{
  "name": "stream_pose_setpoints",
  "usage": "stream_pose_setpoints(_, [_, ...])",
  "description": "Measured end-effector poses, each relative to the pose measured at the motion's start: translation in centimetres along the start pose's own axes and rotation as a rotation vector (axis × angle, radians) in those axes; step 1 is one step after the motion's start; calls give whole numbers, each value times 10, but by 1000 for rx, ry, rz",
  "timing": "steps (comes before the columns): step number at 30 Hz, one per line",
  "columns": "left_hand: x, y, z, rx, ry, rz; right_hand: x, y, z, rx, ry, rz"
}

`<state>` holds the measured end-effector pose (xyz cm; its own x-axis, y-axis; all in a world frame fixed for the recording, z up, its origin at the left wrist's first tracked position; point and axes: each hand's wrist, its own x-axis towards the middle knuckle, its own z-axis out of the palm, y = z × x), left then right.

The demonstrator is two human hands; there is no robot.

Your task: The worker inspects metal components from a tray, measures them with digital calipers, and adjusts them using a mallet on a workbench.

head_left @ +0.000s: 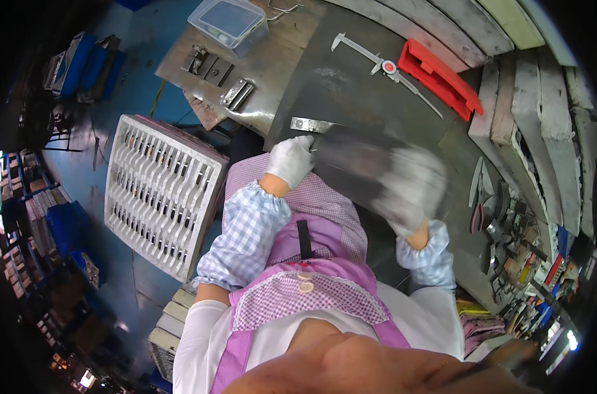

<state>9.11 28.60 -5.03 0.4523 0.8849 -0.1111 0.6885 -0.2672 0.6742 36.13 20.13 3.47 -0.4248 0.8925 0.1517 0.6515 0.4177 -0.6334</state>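
My left hand (290, 162), in a white glove, has its fingers pinched together near the table edge. What they hold is mostly hidden; only a tiny bit shows at the fingertips. Just beyond them a shiny metal strip (315, 125) lies on the dark table. My right hand (413, 187), gloved too, is smeared by motion, so its fingers cannot be read. A dark blurred shape (354, 157) stretches between my two hands, its kind unclear. Past it lie a dial caliper (384, 65) and a red plastic tray (439, 77).
A white slotted tray (163, 194) filled with small metal parts stands at my left. Clamp-like metal fixtures (238, 94) and a clear lidded box (229, 26) sit at the far left. Grey foam-like trays (528, 118) are stacked right. Pliers (477, 217) and cluttered tools (541, 269) lie nearer.
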Motion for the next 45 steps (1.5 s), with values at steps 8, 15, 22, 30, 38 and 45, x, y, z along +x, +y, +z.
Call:
stream_pose_setpoints(8, [-4, 23, 7, -103, -14, -39, -55, 50, -35, -753, 225, 656])
stream_pose_setpoints(15, [-5, 13, -15, -152, 191, -147, 55, -3, 94, 225, 98, 524])
stream_pose_setpoints(22, [-25, -15, -18, -150, 17, -8, 90, -6, 93, -28, -37, 147])
stream_pose_setpoints(30, [-11, -26, -22, -291, 471, -231, 110, 15, 101, 539, 191, 778])
stream_pose_setpoints(38, [4, -29, 25, 173, 315, 69, 85, 46, 94, 482, 322, 636])
stream_pose_setpoints(45, [7, -32, 39, 267, 341, 117, 47, 63, 128, 98, 651, 496])
